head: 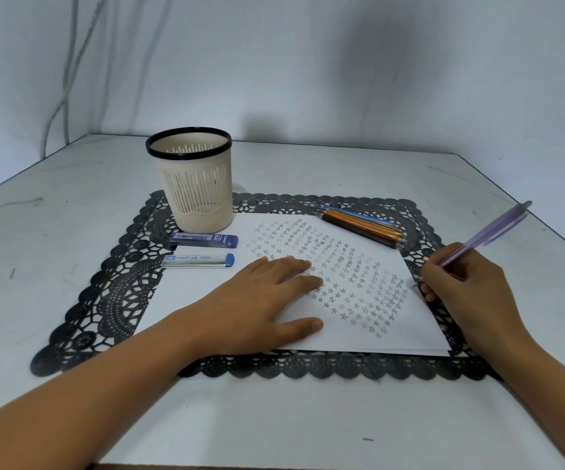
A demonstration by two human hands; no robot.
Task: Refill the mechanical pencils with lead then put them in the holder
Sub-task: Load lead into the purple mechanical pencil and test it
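The right hand (467, 293) pinches the purple mechanical pencil (491, 232) near its tip at the right edge of the paper (193, 283), barrel slanting up to the far right, while the lead cases (198, 260) and holder (194, 188) lie far left, nearer the flat, straight-fingered left hand (264, 300).

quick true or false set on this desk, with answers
1. The right hand holds a purple pencil. True.
2. The holder lies on its side. False: it stands upright.
3. The left hand rests flat on the paper. True.
4. The spare pencils stand in the holder. False: they lie in a bunch on the mat, at the paper's far right corner.
5. Only one lead case lies by the holder. False: there are two, a dark case and a clear case.
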